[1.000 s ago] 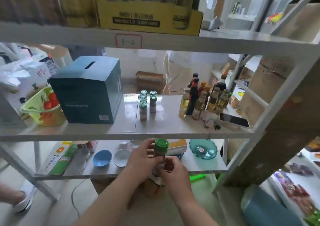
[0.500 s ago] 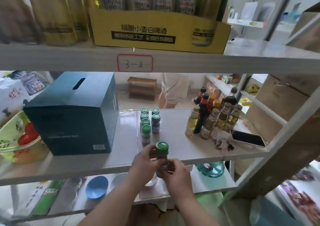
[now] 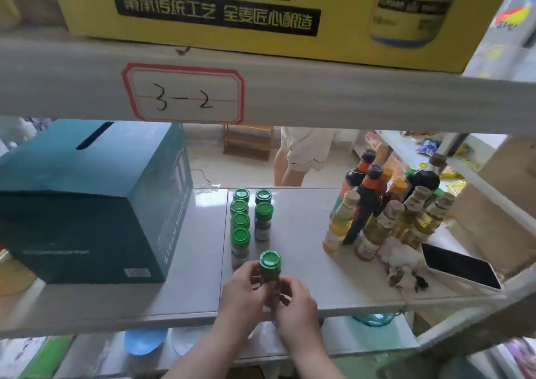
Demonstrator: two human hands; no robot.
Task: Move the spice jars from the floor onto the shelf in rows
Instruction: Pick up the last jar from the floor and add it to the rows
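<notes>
Both hands up at the shelf [image 3: 290,294] front edge, green-capped spice jar [image 3: 270,265] upright between them. Left hand [image 3: 242,288] curled round the jar's near-left side, right hand [image 3: 293,297] curled round the right, fingers of both closed on the body below the cap. Just behind: two rows of jars [image 3: 251,219] already standing, four on the left, two on the right, so the open slot looks to be third in the right row. Probably light, rigid, smooth-sided and a touch slippery; glass or plastic, cannot tell. Best held round the body, not by the cap. Tall and narrow, so likely tippy against its neighbours. Jar's label and base hidden behind the fingers; whether the base touches the shelf, impossible to say. Floor supply out of view. Blue box [image 3: 87,204] to the left, bottles [image 3: 374,219] well to the right.
</notes>
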